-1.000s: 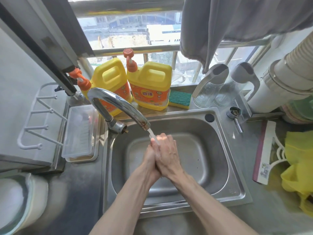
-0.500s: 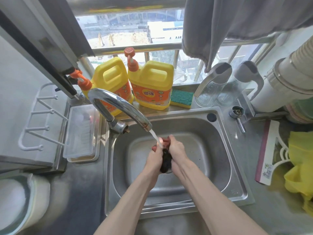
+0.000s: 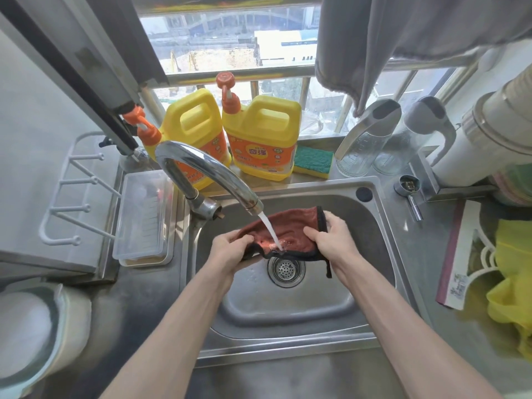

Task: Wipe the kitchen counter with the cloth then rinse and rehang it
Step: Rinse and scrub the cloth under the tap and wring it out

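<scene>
Over the sink (image 3: 383, 226), both hands grip the rust-red cloth (image 3: 290, 226): left hand (image 3: 230, 250) at nine o'clock, right hand (image 3: 331, 240) at three, tap stream (image 3: 269, 228) hitting mid-cloth. Rinsing step. Next, I judge: wring, rehang.

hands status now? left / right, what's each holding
Left hand: closed, gripping the left end of the red cloth under the running tap.
Right hand: closed, gripping the cloth's right edge.

Barred window (image 3: 230, 44) — daylight, rooftops outside; grey fabric (image 3: 403, 33) hung at right; steel counter (image 3: 431, 254); white wall rack (image 3: 72, 191).
</scene>
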A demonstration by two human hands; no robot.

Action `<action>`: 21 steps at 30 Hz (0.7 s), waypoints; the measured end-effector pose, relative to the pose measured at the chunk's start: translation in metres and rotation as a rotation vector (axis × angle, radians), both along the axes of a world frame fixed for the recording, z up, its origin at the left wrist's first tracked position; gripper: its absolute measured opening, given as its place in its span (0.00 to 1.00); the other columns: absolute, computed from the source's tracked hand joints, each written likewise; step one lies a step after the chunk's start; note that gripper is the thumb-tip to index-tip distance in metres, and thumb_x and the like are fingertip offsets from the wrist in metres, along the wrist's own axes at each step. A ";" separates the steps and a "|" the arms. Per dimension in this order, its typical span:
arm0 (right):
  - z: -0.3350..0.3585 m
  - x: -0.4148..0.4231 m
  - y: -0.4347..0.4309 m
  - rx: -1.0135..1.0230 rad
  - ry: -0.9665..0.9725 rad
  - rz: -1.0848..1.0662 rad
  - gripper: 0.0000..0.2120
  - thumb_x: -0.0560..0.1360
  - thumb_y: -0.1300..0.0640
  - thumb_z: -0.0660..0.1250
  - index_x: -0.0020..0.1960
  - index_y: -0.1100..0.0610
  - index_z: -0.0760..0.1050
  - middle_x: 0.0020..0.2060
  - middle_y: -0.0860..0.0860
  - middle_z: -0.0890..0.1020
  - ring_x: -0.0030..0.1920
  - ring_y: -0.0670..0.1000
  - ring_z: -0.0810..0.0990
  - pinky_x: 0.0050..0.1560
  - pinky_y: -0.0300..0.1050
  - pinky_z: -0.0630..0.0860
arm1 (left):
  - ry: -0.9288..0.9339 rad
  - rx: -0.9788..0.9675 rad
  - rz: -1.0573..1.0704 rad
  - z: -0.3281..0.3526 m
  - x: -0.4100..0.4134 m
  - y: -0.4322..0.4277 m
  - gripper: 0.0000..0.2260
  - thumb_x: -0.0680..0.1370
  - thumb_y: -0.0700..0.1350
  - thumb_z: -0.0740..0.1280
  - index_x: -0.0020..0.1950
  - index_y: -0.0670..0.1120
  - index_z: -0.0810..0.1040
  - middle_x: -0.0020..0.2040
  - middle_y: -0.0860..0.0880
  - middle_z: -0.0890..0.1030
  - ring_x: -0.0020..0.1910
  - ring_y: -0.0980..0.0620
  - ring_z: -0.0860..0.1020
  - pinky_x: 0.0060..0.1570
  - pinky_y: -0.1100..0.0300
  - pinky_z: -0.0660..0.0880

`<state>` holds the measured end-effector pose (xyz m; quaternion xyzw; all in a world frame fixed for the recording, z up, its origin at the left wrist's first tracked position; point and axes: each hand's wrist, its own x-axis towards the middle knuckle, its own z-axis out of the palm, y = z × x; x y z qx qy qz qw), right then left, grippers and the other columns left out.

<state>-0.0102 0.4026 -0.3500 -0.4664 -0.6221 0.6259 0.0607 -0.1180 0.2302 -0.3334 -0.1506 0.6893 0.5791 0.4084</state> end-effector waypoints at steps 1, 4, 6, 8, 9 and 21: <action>0.001 0.002 0.001 0.027 -0.002 -0.007 0.10 0.78 0.69 0.70 0.55 0.58 0.83 0.50 0.56 0.88 0.53 0.56 0.87 0.56 0.51 0.83 | -0.021 0.009 0.039 0.000 0.001 0.000 0.09 0.79 0.32 0.68 0.58 0.35 0.82 0.50 0.35 0.86 0.42 0.46 0.84 0.40 0.53 0.85; 0.001 0.010 0.003 0.110 -0.008 -0.023 0.06 0.78 0.61 0.72 0.48 0.51 0.86 0.45 0.48 0.90 0.50 0.52 0.88 0.59 0.57 0.83 | -0.121 0.035 0.144 -0.004 0.003 0.000 0.06 0.76 0.36 0.73 0.53 0.38 0.83 0.49 0.38 0.84 0.45 0.46 0.82 0.40 0.54 0.85; 0.004 0.016 0.002 0.185 -0.015 -0.009 0.05 0.77 0.53 0.71 0.49 0.49 0.86 0.43 0.46 0.89 0.50 0.52 0.88 0.59 0.59 0.83 | -0.218 0.070 0.214 -0.007 0.005 0.001 0.08 0.76 0.37 0.73 0.54 0.41 0.81 0.51 0.40 0.83 0.50 0.43 0.81 0.53 0.46 0.83; 0.011 0.023 0.001 0.283 -0.040 0.019 0.06 0.79 0.51 0.69 0.53 0.48 0.84 0.42 0.46 0.88 0.49 0.52 0.86 0.54 0.51 0.81 | -0.296 0.156 0.261 -0.009 0.008 0.001 0.13 0.76 0.36 0.70 0.61 0.38 0.80 0.57 0.37 0.84 0.57 0.40 0.82 0.61 0.43 0.79; 0.014 0.026 0.000 0.335 -0.050 0.029 0.06 0.81 0.52 0.68 0.54 0.49 0.83 0.42 0.46 0.88 0.48 0.53 0.85 0.50 0.48 0.79 | -0.317 0.197 0.268 -0.010 0.009 0.002 0.15 0.77 0.35 0.69 0.64 0.37 0.79 0.60 0.35 0.83 0.61 0.38 0.81 0.62 0.44 0.78; 0.016 0.026 -0.011 -0.206 0.156 -0.152 0.09 0.81 0.53 0.67 0.53 0.49 0.87 0.53 0.54 0.89 0.57 0.58 0.87 0.63 0.67 0.80 | -0.285 0.187 0.170 -0.003 0.028 0.008 0.14 0.81 0.33 0.59 0.65 0.36 0.76 0.55 0.33 0.82 0.46 0.40 0.84 0.40 0.47 0.84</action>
